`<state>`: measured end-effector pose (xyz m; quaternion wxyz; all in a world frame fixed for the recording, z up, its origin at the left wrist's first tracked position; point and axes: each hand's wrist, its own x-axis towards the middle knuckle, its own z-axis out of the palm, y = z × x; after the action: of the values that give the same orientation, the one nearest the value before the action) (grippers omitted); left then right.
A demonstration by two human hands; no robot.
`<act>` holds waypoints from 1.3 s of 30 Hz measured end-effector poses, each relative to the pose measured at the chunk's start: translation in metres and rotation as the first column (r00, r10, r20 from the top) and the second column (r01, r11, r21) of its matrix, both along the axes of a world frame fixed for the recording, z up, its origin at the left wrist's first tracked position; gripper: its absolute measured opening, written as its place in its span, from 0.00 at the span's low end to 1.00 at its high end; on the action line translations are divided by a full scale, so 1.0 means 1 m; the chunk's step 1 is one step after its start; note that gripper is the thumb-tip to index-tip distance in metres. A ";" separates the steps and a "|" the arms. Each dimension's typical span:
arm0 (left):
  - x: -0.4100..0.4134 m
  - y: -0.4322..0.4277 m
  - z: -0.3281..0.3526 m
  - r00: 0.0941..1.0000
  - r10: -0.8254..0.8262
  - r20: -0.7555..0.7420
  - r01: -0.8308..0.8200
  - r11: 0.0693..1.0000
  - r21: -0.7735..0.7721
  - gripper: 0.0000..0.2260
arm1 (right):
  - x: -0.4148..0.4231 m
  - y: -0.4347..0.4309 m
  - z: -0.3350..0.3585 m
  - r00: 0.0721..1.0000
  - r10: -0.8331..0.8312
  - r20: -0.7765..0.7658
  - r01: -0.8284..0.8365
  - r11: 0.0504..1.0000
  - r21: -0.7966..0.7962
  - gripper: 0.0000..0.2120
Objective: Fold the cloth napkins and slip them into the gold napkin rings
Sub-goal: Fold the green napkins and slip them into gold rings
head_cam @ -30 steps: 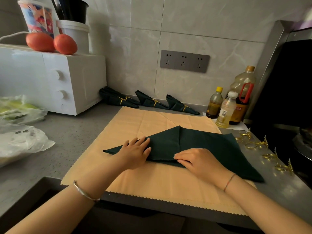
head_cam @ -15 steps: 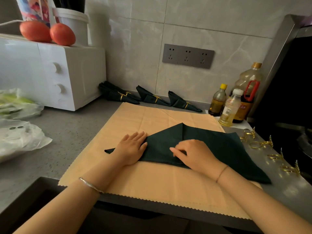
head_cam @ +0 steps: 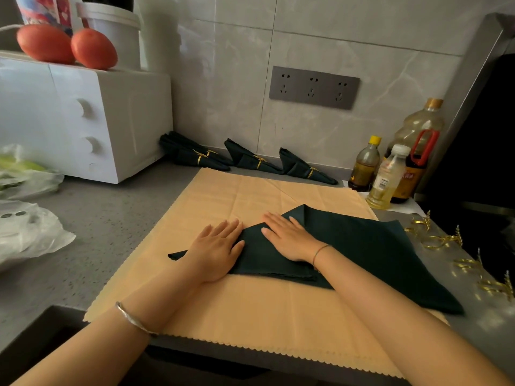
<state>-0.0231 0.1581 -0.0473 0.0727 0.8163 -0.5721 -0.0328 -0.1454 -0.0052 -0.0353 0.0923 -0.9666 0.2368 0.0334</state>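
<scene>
Pressed straight, close-set fingers [head_cam: 223, 229] of left hand [head_cam: 216, 250] and right hand [head_cam: 289, 238] flat on dark green napkin [head_cam: 362, 246], gripping nothing, left over its left end, right just beside on the folded flap. Found that napkin part-folded on tan mat [head_cam: 250, 307] toward the mat's right edge, its right corner past that edge onto grey counter [head_cam: 111, 218]. Saw loose gold napkin rings [head_cam: 443, 240] along the counter's right edge and three ringed napkins [head_cam: 256, 161] along its back edge by the wall.
</scene>
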 end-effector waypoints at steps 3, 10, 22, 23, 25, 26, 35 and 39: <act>0.001 -0.001 0.000 1.000 -0.007 0.002 0.007 1.000 0.008 0.24 | -0.005 -0.018 0.000 0.999 -0.038 -0.004 0.038 0.999 -0.001 0.26; 0.000 -0.003 -0.002 1.000 -0.010 -0.008 0.010 1.000 0.030 0.24 | -0.006 -0.056 -0.002 0.988 -0.153 -0.009 0.153 0.988 -0.004 0.27; -0.005 -0.037 0.031 0.997 0.028 -0.075 -0.027 1.000 0.014 0.22 | -0.067 -0.099 0.029 0.914 -0.368 0.172 0.327 0.918 0.223 0.26; -0.005 -0.043 0.033 0.996 0.044 -0.080 -0.045 0.999 -0.008 0.20 | -0.074 -0.104 0.029 0.907 -0.391 0.155 0.349 0.906 0.240 0.27; -0.007 -0.056 0.033 0.992 0.086 -0.089 -0.090 0.995 -0.042 0.18 | -0.086 -0.111 0.027 0.896 -0.423 0.136 0.382 0.889 0.251 0.29; -0.007 -0.062 0.033 0.989 0.108 -0.098 -0.114 0.992 -0.054 0.17 | -0.091 -0.114 0.027 0.892 -0.433 0.125 0.396 0.885 0.244 0.31; -0.010 -0.077 0.034 0.972 0.148 -0.181 -0.176 0.974 -0.145 0.14 | -0.097 -0.139 0.039 0.877 -0.478 -0.045 0.478 0.862 0.168 0.46; 0.007 -0.062 0.038 0.967 0.187 -0.172 -0.209 0.971 -0.117 0.13 | -0.094 -0.145 0.048 0.887 -0.447 -0.113 0.459 0.880 0.120 0.32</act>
<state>-0.0165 0.0956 -0.0095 0.1759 0.8574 -0.4808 -0.0523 -0.2390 -0.1504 0.0127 0.1571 -0.8730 0.4569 0.0674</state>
